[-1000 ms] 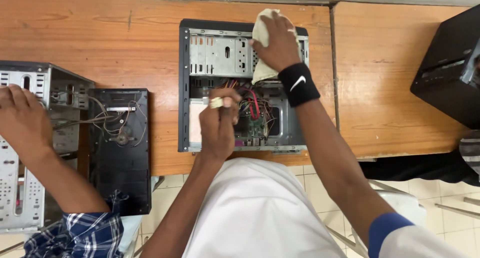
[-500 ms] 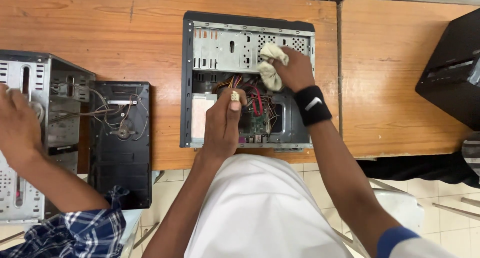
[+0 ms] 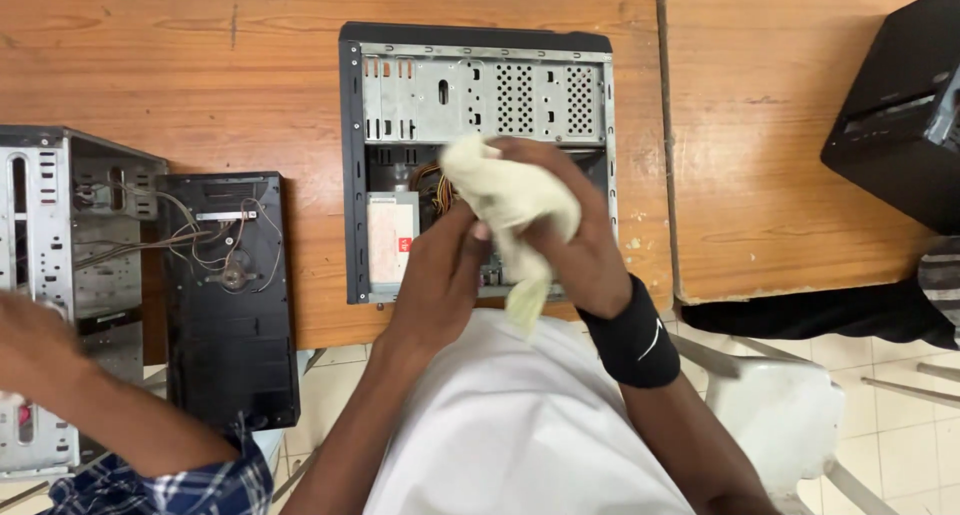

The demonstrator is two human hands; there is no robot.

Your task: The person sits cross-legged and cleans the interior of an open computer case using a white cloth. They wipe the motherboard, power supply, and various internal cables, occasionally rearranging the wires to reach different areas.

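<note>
An open computer case (image 3: 470,95) lies flat on the wooden desk (image 3: 200,75), its drive bays and cables showing. My right hand (image 3: 580,245), with a black wristband, holds a crumpled cream cloth (image 3: 510,200) over the case's near half. My left hand (image 3: 440,275) comes in beside it, fingertips touching the cloth's lower left edge. The two hands hide most of the board and cables beneath them.
A second opened case (image 3: 70,235) and its black front panel (image 3: 230,295) with loose wires lie at the left, where another person's hand (image 3: 40,345) in a plaid sleeve reaches. A black case (image 3: 900,115) sits at the right on a second desk. A white chair (image 3: 780,415) stands below.
My right hand has brought the cloth from the case's far edge toward me, over its near half. My left hand has left the cables and met the cloth. The view has shifted nearer.
</note>
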